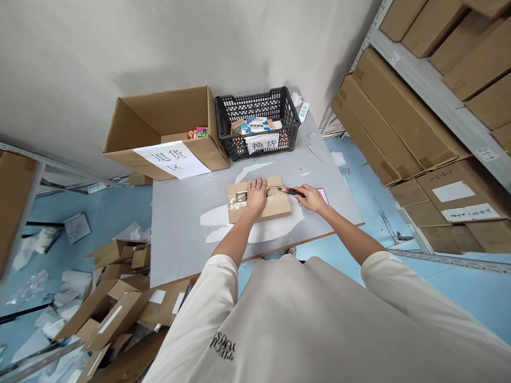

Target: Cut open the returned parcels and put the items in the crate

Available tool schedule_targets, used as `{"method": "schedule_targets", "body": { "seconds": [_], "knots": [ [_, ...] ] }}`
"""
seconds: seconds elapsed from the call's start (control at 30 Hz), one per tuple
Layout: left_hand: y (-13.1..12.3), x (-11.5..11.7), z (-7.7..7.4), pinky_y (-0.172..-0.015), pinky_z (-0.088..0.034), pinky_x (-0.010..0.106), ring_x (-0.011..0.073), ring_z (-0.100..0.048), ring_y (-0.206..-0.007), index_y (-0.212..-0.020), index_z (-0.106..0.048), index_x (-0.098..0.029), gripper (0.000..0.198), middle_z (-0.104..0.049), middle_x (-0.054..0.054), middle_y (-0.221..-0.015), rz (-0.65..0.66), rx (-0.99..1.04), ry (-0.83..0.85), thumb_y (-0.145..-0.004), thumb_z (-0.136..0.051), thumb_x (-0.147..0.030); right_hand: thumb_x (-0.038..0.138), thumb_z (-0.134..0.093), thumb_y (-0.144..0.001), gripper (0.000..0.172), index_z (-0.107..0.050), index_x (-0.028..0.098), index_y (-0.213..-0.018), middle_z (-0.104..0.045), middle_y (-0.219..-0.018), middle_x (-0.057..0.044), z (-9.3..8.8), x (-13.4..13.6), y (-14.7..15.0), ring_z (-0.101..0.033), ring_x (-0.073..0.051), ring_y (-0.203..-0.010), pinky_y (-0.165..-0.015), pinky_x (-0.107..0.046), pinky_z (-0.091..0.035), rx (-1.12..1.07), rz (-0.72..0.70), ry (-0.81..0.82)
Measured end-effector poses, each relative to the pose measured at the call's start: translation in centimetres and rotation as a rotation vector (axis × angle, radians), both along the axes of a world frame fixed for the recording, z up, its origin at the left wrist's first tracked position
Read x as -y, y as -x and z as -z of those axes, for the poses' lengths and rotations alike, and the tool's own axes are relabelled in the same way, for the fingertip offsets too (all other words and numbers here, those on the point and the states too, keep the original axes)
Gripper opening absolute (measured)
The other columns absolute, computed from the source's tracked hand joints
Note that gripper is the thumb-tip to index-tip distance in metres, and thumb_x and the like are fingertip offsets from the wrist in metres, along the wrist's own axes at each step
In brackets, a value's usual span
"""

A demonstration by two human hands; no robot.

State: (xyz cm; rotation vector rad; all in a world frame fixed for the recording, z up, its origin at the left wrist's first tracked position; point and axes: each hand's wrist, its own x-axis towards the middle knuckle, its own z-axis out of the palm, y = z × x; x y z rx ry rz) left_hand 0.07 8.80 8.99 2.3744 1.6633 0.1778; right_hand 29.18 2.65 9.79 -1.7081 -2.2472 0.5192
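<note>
A small flat cardboard box (277, 206) lies on the grey table (179, 229), with clear tape along its top. My left hand (256, 194) presses flat on the middle of the box, fingers stretched out. In my right hand (311, 198) is a red and black utility knife (293, 191), its tip at the taped seam near the right end of the box. The fingers are wrapped round the handle. A phone (322, 196) with a pink screen lies just beyond my right hand, partly hidden by it.
A large open carton (159, 117) with a paper sign stands at the back left, beside a black plastic crate (259, 143) holding small packages. Empty cartons (120, 308) pile up on the floor at left. Shelves of boxes (399, 122) rise at right.
</note>
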Motion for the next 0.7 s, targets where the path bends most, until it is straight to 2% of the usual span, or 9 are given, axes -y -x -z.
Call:
{"method": "schedule_targets", "body": {
  "seconds": [0.17,0.33,0.5,0.7],
  "knots": [
    [-0.1,0.5,0.1,-0.141,-0.023,0.063,0.0361,-0.035,-0.172,-0.169,-0.053,-0.013,0.061,-0.048,0.02,-0.178,-0.019,0.032,-0.007,-0.115,-0.03,-0.032,0.041,-0.055,-0.114,0.046,-0.073,0.025,-0.153,-0.075,-0.128,-0.015,0.4,0.5,0.3,-0.071,-0.032,-0.113,-0.097,-0.041,-0.056,0.035,0.043,-0.042],
    [-0.1,0.8,-0.1,-0.143,-0.021,0.062,0.0343,-0.033,-0.173,-0.17,-0.051,-0.014,0.061,-0.046,0.018,-0.18,-0.024,0.039,-0.003,-0.115,-0.031,-0.03,0.043,-0.054,-0.113,0.047,-0.074,0.026,-0.152,-0.076,-0.129,-0.014,0.4,0.2,-1.4,-0.071,-0.033,-0.112,-0.093,-0.041,-0.056,0.037,0.031,-0.052],
    [0.0,0.9,-0.1,-0.143,-0.019,0.062,0.0337,-0.032,-0.173,-0.17,-0.051,-0.015,0.061,-0.045,0.017,-0.181,-0.036,0.029,0.004,-0.115,-0.031,-0.029,0.043,-0.053,-0.112,0.047,-0.074,0.023,-0.149,-0.076,-0.128,-0.015,0.4,-0.1,-1.3,-0.069,-0.034,-0.117,-0.099,-0.043,-0.056,-0.034,-0.018,-0.037],
    [0.1,1.0,-0.5,-0.142,-0.019,0.063,0.034,-0.03,-0.174,-0.171,-0.05,-0.016,0.061,-0.043,0.018,-0.182,-0.04,0.011,0.028,-0.113,-0.036,-0.03,0.045,-0.053,-0.113,0.048,-0.074,0.025,-0.15,-0.076,-0.129,-0.015,0.4,-0.5,-1.3,-0.07,-0.034,-0.116,-0.102,-0.044,-0.057,-0.069,-0.053,-0.004]
  ]
}}
